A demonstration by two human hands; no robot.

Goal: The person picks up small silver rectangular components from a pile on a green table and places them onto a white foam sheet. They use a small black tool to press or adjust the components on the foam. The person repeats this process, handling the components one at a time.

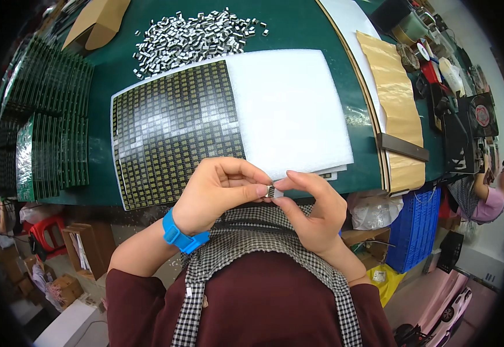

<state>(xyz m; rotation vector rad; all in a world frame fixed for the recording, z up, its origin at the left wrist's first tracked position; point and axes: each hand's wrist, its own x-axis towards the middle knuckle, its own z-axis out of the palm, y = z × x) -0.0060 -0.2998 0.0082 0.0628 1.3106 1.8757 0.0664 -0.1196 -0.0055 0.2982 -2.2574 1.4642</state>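
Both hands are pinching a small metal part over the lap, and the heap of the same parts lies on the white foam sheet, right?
Not quite: in the head view, the heap of small metal parts lies on the green mat, beyond the white foam sheet.

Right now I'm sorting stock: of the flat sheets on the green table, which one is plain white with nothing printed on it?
The white foam sheet, right of the black gridded panel of small gold-patterned boards; the brown paper sheet lies farther right.
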